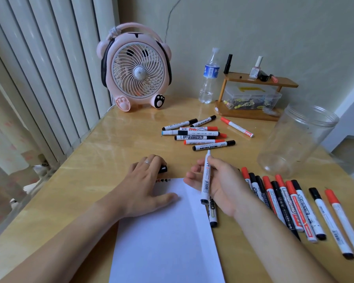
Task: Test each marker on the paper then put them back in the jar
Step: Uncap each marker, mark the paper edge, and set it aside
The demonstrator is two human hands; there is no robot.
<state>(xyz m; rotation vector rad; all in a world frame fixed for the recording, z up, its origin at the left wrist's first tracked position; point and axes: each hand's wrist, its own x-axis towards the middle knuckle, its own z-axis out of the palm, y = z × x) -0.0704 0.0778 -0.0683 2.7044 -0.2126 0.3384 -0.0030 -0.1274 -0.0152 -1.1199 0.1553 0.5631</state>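
Observation:
A white sheet of paper (164, 231) lies on the wooden table in front of me, with small red and black test marks (163, 180) at its top edge. My left hand (143, 186) rests on the paper's top left corner, its fingers curled over a black cap (163, 169). My right hand (225, 186) grips an uncapped white marker (205, 178) above the paper's top right corner, its tip pointing away from me. Another marker (213, 214) lies under that hand. The clear empty jar (294, 144) stands at the right.
Several capped red and black markers (198, 133) lie in a loose pile beyond my hands. A row of several more markers (288, 203) lies to the right. At the back stand a pink fan (137, 72), a water bottle (209, 78) and a small wooden shelf (253, 99).

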